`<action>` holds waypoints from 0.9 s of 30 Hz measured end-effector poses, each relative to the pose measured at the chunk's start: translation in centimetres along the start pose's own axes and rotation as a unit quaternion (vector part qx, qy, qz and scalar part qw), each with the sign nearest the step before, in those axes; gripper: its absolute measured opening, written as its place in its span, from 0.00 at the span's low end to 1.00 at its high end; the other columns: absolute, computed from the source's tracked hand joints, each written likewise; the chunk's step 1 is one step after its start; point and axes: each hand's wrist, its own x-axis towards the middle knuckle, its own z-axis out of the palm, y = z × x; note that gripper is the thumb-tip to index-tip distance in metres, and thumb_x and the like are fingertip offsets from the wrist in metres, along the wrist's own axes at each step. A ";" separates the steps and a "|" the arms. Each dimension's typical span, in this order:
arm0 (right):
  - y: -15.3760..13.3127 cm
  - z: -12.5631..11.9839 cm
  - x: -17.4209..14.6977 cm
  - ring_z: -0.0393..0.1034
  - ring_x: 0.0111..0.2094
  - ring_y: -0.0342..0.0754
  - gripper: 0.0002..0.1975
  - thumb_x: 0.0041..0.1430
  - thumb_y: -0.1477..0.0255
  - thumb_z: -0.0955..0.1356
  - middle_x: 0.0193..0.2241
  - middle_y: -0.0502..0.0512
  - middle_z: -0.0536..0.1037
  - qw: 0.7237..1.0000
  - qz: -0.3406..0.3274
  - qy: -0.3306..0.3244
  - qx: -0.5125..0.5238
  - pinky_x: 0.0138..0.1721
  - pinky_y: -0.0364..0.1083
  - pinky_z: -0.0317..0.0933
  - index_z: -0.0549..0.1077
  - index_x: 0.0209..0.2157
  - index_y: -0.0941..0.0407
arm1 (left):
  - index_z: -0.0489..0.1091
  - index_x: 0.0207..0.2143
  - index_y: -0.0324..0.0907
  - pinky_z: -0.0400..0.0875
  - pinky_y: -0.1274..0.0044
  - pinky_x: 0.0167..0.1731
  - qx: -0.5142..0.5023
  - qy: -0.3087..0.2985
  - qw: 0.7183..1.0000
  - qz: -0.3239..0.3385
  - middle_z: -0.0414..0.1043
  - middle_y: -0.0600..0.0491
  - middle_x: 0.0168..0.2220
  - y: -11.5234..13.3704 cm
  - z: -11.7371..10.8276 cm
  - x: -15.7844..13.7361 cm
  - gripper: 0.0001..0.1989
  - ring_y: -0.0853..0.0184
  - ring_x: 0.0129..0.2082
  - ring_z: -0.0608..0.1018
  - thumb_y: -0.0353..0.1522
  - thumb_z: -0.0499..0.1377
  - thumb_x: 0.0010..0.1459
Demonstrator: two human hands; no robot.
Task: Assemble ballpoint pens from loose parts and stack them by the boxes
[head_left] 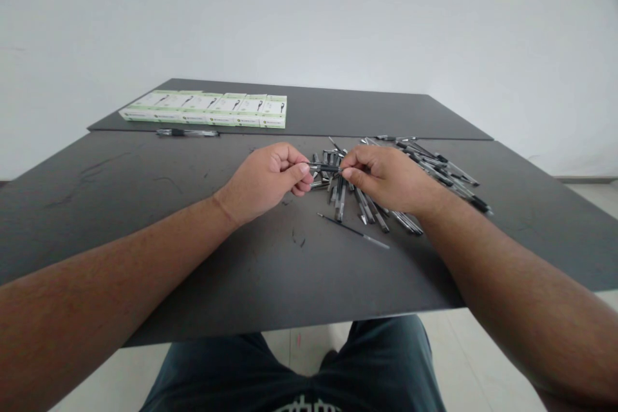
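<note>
My left hand (270, 177) and my right hand (389, 177) meet over the middle of the table, each closed in a pinch. Between them lies a pen (329, 168) with a dark grip, held level; the left fingers pinch one end and the right fingers the other. My fingers cover both ends, so I cannot tell whether it is in one piece. Beneath and behind the right hand is a loose heap of clear and black pen parts (340, 199). Closer to me, a thin pen refill (355, 230) lies alone on the tabletop.
A row of white and green boxes (241, 111) stands at the back left of the dark table (203, 296). In front of them lie pens (187, 132) side by side. More pens (449, 174) spread out at the right. A seam crosses the table behind my hands.
</note>
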 end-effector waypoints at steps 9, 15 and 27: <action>-0.5 0.4 0.1 0.77 0.33 0.50 0.09 0.72 0.64 0.70 0.32 0.51 0.85 0.999 0.005 -0.034 0.022 0.37 0.47 0.62 0.82 0.42 0.53 | 0.80 0.49 0.42 0.87 0.73 0.36 0.082 -0.031 0.995 0.046 0.89 0.49 0.37 -0.5 0.5 -0.5 0.14 0.63 0.33 0.90 0.41 0.69 0.68; -0.4 0.2 0.0 0.80 0.35 0.50 0.09 0.68 0.65 0.73 0.35 0.52 0.88 0.998 0.040 -0.022 0.048 0.39 0.47 0.65 0.83 0.47 0.52 | 0.80 0.49 0.42 0.86 0.72 0.36 0.101 -0.012 0.994 0.040 0.89 0.49 0.36 -0.9 0.2 -0.2 0.14 0.62 0.33 0.90 0.41 0.69 0.68; -0.2 0.3 0.1 0.77 0.33 0.50 0.15 0.71 0.61 0.72 0.36 0.53 0.88 0.995 0.069 -0.008 0.066 0.38 0.48 0.64 0.85 0.50 0.54 | 0.84 0.49 0.42 0.84 0.73 0.36 0.176 0.020 0.982 0.059 0.89 0.50 0.34 -0.2 -0.4 -0.3 0.15 0.62 0.32 0.90 0.43 0.67 0.69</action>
